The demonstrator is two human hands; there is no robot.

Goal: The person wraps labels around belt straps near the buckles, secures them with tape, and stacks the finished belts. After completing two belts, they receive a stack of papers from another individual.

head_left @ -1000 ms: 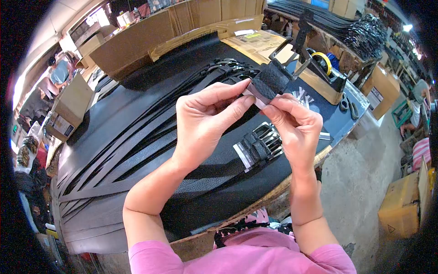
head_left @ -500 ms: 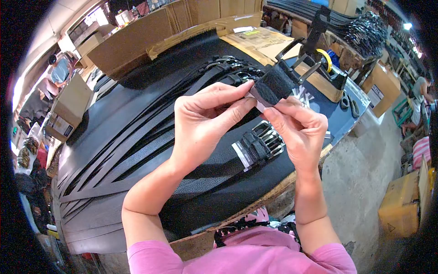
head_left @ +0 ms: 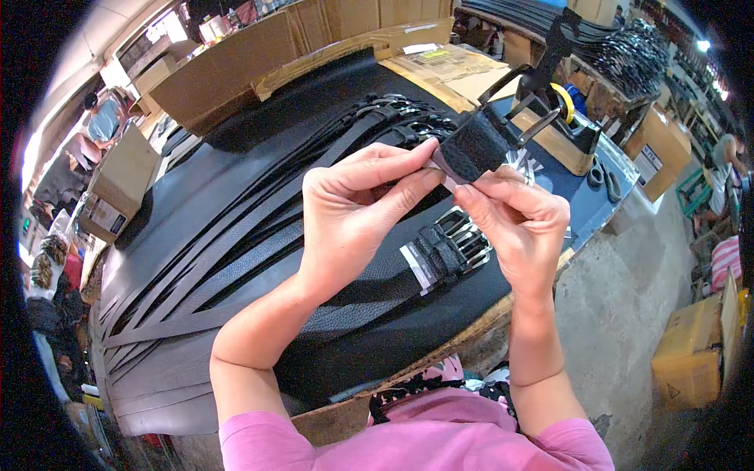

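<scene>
Both hands are raised over the table at the buckle end of a black belt [head_left: 473,147]. My left hand [head_left: 357,200] pinches the near edge between thumb and forefinger. Close beside it, my right hand [head_left: 514,216] pinches the same edge, fingertips closed. A thin pale strip [head_left: 449,179] shows between the two sets of fingertips. The buckle's metal prong [head_left: 540,125] points away to the upper right. Below the hands lies a small stack of belts [head_left: 444,255] with silver buckles and white labels. More belts [head_left: 236,259] fan across the table, buckles bunched at the far end.
A tape dispenser [head_left: 581,145] with a yellow roll and scissors [head_left: 603,179] sit at the table's right corner. Cardboard [head_left: 306,51] stands along the back edge. Boxes [head_left: 695,353] rest on the floor at right. Other people [head_left: 106,122] are in the background left and right.
Almost nothing differs. My right hand has shifted very slightly right, and the held buckle end has tilted a little.
</scene>
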